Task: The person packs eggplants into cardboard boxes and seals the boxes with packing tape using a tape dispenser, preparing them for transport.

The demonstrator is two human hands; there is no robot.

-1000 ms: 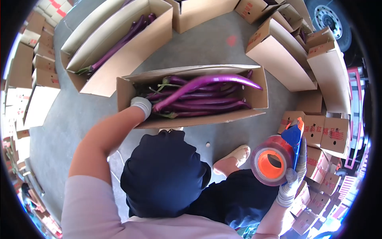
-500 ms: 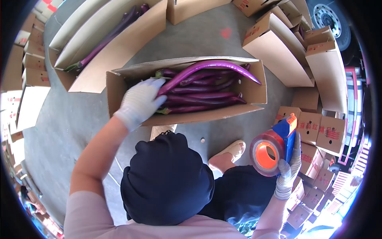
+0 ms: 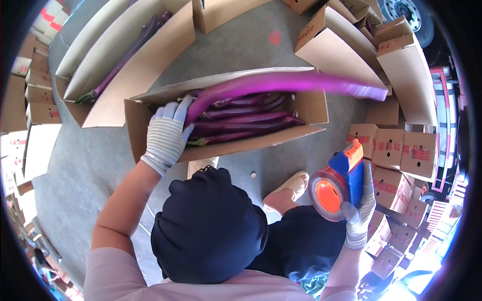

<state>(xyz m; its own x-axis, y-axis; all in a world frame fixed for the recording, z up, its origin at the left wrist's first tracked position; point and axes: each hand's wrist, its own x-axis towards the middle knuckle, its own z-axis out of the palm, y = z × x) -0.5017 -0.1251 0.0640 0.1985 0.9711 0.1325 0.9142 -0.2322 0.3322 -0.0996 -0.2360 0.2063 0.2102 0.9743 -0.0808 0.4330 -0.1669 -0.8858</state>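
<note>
My left hand [image 3: 168, 134], in a striped work glove, is closed around one end of a long purple eggplant [image 3: 266, 83]. The eggplant reaches rightward above an open cardboard box [image 3: 251, 146], its far end blurred beyond the box's right side. Several more eggplants [image 3: 246, 124] lie lengthwise inside the box. On the right, my gloved right hand [image 3: 361, 215] grips a blue and orange tape dispenser [image 3: 354, 173] fitted with a roll of clear tape [image 3: 315, 198]. The dispenser is held off to the right of the box, apart from it.
Another long open carton [image 3: 145, 65] with eggplants in it stands at the upper left. Tall open cartons [image 3: 341, 47] stand at the upper right, and printed boxes [image 3: 389, 148] are stacked along the right. A sandaled foot [image 3: 287, 193] rests on the concrete floor [image 3: 75, 195].
The held eggplant has swung up and right; its far end was within the box and now extends past its right side. The tape dispenser has shifted slightly left and tilted.
</note>
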